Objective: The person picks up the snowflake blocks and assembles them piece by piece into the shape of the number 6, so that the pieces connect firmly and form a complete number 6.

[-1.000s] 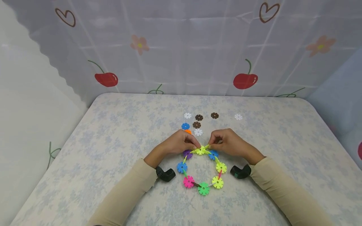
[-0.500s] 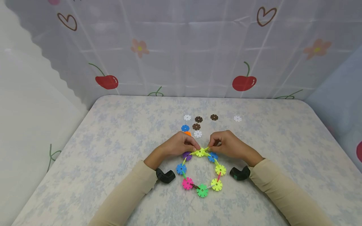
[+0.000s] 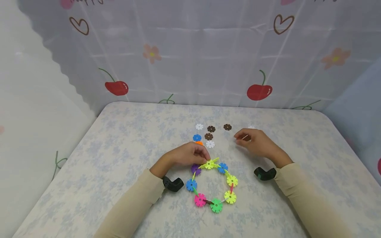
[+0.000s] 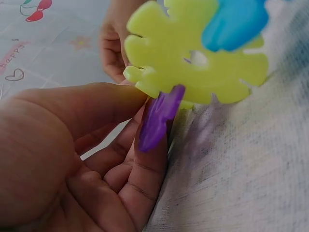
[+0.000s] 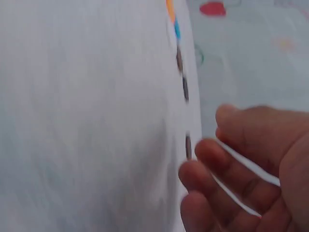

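A ring of notched plastic flower discs in several colours lies on the table, with a green disc (image 3: 216,205) at its near side. At its far side my left hand (image 3: 187,154) pinches a yellow disc (image 3: 209,164) by the edge. The left wrist view shows thumb and fingertips at the rim of that yellow disc (image 4: 159,53), right by a purple disc (image 4: 161,118) seen edge-on. My right hand (image 3: 258,142) is up and to the right of the ring, fingers loosely bent, nothing between them. A white disc (image 3: 251,127) is partly hidden behind it.
Loose discs lie beyond the ring: brown ones (image 3: 227,127), white ones (image 3: 210,144), a blue one (image 3: 197,138) and an orange one (image 3: 199,143) partly covered by my left hand. A printed curtain (image 3: 190,59) hangs behind the table's far edge.
My right hand has let go of the far side of the ring and moved right and away toward the loose discs. The left hand has kept its pinch.
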`<action>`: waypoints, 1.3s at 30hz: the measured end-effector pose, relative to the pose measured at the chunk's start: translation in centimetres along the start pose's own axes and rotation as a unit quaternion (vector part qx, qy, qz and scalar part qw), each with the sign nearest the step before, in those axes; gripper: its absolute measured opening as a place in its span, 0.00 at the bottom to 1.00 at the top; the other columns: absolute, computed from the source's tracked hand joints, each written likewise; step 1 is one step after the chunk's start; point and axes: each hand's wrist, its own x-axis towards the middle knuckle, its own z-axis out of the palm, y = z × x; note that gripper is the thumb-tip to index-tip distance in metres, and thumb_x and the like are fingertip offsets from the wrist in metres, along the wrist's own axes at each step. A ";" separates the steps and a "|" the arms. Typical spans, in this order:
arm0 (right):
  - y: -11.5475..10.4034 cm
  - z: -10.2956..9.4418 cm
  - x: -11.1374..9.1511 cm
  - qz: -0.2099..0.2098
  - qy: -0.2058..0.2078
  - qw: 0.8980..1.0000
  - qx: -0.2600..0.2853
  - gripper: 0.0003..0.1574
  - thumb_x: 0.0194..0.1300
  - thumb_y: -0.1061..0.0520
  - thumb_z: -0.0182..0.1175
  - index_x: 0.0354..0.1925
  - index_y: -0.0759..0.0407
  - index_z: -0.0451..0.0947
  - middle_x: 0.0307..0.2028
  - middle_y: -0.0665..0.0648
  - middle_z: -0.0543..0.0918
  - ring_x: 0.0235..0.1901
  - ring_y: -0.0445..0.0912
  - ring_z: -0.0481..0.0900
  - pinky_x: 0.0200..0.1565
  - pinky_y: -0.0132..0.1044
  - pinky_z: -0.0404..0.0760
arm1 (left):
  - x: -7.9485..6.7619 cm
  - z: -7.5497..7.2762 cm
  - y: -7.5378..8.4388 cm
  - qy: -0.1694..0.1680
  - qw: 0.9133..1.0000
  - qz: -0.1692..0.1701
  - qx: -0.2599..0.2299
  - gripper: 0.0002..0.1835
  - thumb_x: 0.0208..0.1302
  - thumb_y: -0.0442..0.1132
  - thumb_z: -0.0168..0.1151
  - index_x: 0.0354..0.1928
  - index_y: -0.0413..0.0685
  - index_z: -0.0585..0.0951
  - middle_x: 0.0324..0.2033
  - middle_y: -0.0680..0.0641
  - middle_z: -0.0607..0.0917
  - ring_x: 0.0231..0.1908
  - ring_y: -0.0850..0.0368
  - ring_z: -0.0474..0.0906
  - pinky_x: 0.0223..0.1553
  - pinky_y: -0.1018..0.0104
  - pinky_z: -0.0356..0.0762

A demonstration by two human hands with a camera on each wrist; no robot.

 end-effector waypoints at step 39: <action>-1.4 0.2 -1.4 0.052 -0.032 0.982 0.179 0.08 0.69 0.64 0.64 0.44 0.67 0.78 0.37 0.62 0.81 0.34 0.53 0.83 0.39 0.39 0.85 | 0.0 0.0 -0.3 -0.002 1.000 -0.004 0.009 0.14 0.73 0.34 0.61 0.57 0.41 0.83 0.43 0.51 0.85 0.45 0.59 0.80 0.51 0.65 0.77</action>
